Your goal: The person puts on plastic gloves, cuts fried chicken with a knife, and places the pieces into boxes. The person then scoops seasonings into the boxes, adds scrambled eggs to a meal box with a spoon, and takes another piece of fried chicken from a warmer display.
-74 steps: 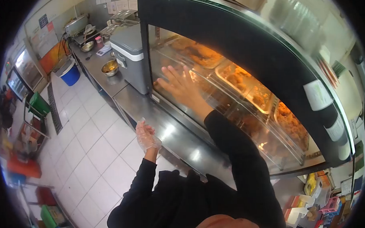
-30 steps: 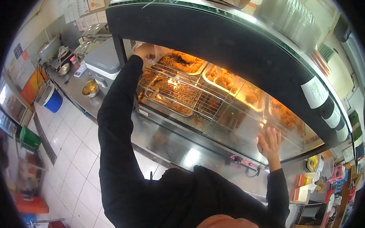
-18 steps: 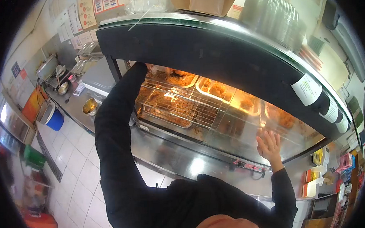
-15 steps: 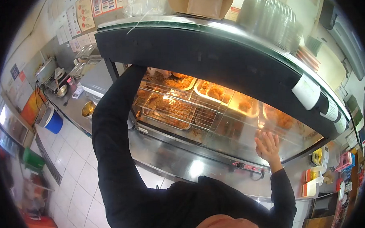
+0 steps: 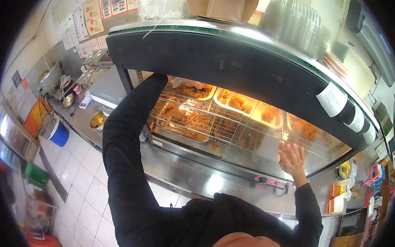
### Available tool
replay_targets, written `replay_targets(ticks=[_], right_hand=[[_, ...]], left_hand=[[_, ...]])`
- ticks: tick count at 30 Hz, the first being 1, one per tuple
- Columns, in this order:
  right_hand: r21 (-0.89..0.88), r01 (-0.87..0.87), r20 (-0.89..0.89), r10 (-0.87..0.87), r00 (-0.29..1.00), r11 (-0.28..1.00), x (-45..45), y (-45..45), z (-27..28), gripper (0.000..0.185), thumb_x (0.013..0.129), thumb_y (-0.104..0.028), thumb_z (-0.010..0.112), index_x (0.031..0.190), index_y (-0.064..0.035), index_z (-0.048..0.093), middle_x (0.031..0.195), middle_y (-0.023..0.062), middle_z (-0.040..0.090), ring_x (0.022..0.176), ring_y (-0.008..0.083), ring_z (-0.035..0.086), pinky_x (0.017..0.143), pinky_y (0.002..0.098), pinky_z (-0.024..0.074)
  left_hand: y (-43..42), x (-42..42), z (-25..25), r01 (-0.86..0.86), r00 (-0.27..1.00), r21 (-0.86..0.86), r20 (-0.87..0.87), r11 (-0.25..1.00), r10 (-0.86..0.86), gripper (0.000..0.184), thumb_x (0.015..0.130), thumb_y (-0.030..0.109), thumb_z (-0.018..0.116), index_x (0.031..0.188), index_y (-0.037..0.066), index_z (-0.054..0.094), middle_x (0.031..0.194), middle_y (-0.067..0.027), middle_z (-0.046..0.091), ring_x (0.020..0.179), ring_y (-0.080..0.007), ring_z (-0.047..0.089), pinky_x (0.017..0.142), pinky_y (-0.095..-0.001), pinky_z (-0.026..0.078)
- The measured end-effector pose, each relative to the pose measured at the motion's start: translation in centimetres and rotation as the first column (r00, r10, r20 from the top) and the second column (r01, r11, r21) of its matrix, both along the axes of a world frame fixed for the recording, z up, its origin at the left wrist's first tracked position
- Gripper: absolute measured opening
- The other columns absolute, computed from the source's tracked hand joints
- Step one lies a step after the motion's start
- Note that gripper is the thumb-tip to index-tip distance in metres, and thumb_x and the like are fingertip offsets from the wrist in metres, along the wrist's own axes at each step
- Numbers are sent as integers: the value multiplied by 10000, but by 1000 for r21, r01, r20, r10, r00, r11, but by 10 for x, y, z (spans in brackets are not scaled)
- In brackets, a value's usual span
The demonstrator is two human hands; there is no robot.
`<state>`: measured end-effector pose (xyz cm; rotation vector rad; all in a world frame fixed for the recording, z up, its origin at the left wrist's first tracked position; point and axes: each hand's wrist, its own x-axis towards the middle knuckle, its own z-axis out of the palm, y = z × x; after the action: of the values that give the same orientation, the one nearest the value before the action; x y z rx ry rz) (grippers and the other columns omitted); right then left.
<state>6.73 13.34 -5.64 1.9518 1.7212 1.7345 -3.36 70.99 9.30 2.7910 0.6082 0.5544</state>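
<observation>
My left hand (image 5: pixel 184 81) reaches through the opening of the lit food warmer (image 5: pixel 230 59), over the back-left metal tray (image 5: pixel 194 92) of fried food. Something whitish and clear, perhaps thin plastic, shows around it; the warmer's black upper panel hides most of the fingers. On the right, my right hand (image 5: pixel 292 160) is spread with its fingers apart against the sliding glass door (image 5: pixel 263 149). Behind that glass sit more trays of golden fried pieces (image 5: pixel 233 100). Below my left arm, a wire rack (image 5: pixel 184 108) lies above a lower tray (image 5: pixel 193 134) of fried food.
Clear plastic lids (image 5: pixel 294 28) and a brown cardboard box (image 5: pixel 224 5) stand on the warmer's top. Paper receipts (image 5: pixel 333 99) hang at its right front. A steel counter edge (image 5: pixel 212 179) runs below. At left are a metal bowl (image 5: pixel 97 119) and a blue bucket (image 5: pixel 58 132).
My left hand has moved right, further over the back-left tray, and more of it shows. My right hand stays on the glass. The view has shifted slightly.
</observation>
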Motion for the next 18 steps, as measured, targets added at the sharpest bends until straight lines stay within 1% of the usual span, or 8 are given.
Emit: replay_targets(ticks=[5, 7, 8, 10, 18], right_hand=[[9, -7, -1, 7, 1000, 1000, 2, -2, -3, 375, 848, -206, 534, 1208, -267, 618, 1369, 82, 523, 1312, 274, 453, 1140, 502, 263], [-25, -22, -36, 21, 999, 999, 1, -3, -3, 415, 786, -176, 612, 1196, -240, 635, 1369, 118, 507, 1306, 314, 448, 1131, 530, 260], [-25, -20, -38, 19, 999, 999, 0, -3, -3, 415, 786, -176, 612, 1196, -240, 635, 1369, 118, 507, 1306, 314, 448, 1131, 530, 260], [-2, 2, -21, -2, 1000, 1000, -1, -2, -1, 378, 841, -207, 545, 1205, -272, 620, 1369, 78, 524, 1314, 271, 453, 1139, 505, 264], [6, 4, -14, -4, 1000, 1000, -1, -1, -1, 377, 836, -216, 545, 1200, -275, 623, 1372, 72, 523, 1321, 263, 447, 1141, 506, 259]], left_hand=[[-5, 0, -4, 14, 1000, -20, 13, 1000, -14, 251, 842, 229, 618, 1038, 77, 659, 1120, -107, 631, 1046, -285, 579, 923, -407, 473], [-7, 0, -6, 20, 1000, -29, 20, 999, -19, 250, 841, 220, 620, 1045, 78, 656, 1125, -106, 629, 1051, -284, 577, 926, -406, 472], [-9, 1, -7, 22, 1000, -32, 20, 999, -21, 250, 840, 215, 621, 1048, 79, 654, 1128, -105, 628, 1054, -283, 576, 927, -405, 472], [-11, -1, -10, 27, 999, -41, 26, 999, -26, 251, 839, 206, 624, 1054, 80, 651, 1133, -103, 625, 1058, -282, 573, 930, -404, 471], [-18, -7, -15, 34, 999, -76, 41, 997, -31, 261, 833, 169, 633, 1080, 83, 638, 1155, -97, 615, 1077, -276, 564, 940, -399, 468]])
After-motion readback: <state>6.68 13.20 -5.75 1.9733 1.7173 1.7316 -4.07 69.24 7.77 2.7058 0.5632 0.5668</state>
